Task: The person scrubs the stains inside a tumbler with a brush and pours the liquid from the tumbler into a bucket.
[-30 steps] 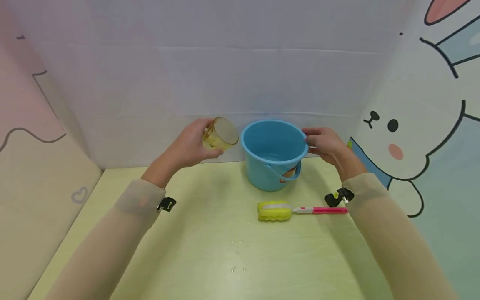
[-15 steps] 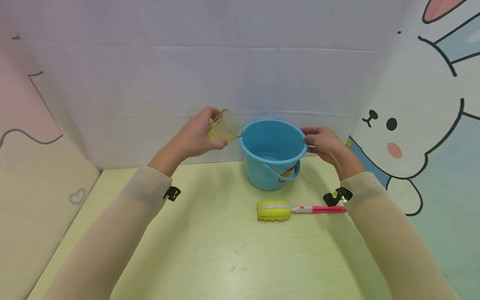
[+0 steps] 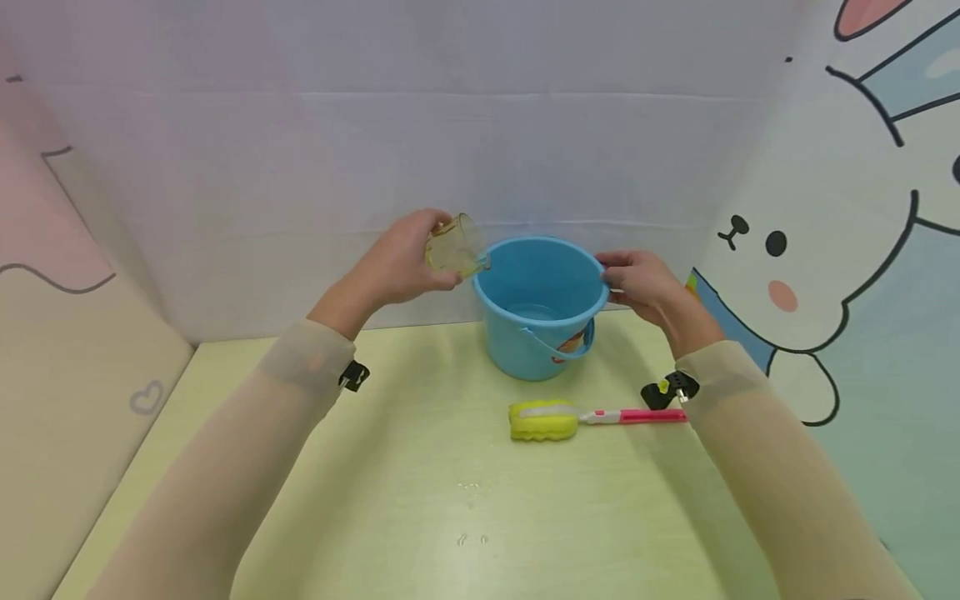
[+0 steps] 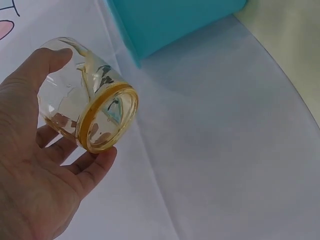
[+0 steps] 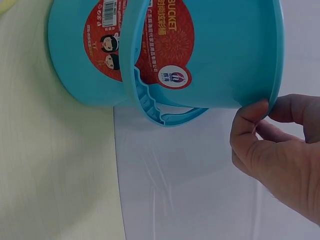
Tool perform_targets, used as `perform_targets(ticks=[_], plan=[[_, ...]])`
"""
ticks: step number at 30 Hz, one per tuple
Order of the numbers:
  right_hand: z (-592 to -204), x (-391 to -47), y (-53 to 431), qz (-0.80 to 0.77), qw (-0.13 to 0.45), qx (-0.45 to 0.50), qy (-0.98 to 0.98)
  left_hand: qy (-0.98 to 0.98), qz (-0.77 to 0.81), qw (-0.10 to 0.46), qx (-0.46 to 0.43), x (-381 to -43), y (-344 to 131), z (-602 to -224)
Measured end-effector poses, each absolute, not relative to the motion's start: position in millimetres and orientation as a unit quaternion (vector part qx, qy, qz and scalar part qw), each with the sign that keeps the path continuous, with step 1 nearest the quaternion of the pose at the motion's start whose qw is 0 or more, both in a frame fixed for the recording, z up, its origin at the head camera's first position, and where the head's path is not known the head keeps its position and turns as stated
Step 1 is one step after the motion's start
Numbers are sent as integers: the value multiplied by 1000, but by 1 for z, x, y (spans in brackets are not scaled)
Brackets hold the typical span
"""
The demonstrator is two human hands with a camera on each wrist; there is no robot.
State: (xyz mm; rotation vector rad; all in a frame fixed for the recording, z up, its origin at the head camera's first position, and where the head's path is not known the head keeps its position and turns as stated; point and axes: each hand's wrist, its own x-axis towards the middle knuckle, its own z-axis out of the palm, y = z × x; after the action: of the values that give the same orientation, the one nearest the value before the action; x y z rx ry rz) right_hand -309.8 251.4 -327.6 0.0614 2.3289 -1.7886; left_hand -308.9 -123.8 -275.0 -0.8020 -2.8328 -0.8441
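Note:
In the head view my left hand (image 3: pixel 401 262) holds a clear amber-tinted drinking glass (image 3: pixel 452 248) up at the left rim of a blue bucket (image 3: pixel 525 346). Tipped well over, the glass has its mouth toward the bucket, with clear liquid at its lower lip. The left wrist view shows the thick amber base of the glass (image 4: pixel 107 120), thumb on one side and fingers on the other. My right hand (image 3: pixel 641 287) pinches the bucket's right rim between thumb and fingers. The bucket stands upright, its handle (image 5: pixel 131 60) hanging down beside a red label (image 5: pixel 170 42).
A yellow sponge brush (image 3: pixel 543 421) with a pink-and-white handle lies on the table (image 3: pixel 390 467) in front of the bucket. Small water drops (image 3: pixel 471 537) dot the tabletop nearer to me. A white cloth wall (image 3: pixel 300 167) rises right behind the bucket.
My left hand has moved right and slightly up, bringing the glass to the bucket's rim and tipping it further. My right hand keeps its hold on the bucket.

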Motion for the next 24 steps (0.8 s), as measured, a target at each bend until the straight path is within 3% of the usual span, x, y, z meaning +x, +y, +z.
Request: perform_targets(ticks=[24], plan=[[-326, -312, 241, -606, 103, 25, 788, -938, -190, 40, -288, -323, -103, -271]])
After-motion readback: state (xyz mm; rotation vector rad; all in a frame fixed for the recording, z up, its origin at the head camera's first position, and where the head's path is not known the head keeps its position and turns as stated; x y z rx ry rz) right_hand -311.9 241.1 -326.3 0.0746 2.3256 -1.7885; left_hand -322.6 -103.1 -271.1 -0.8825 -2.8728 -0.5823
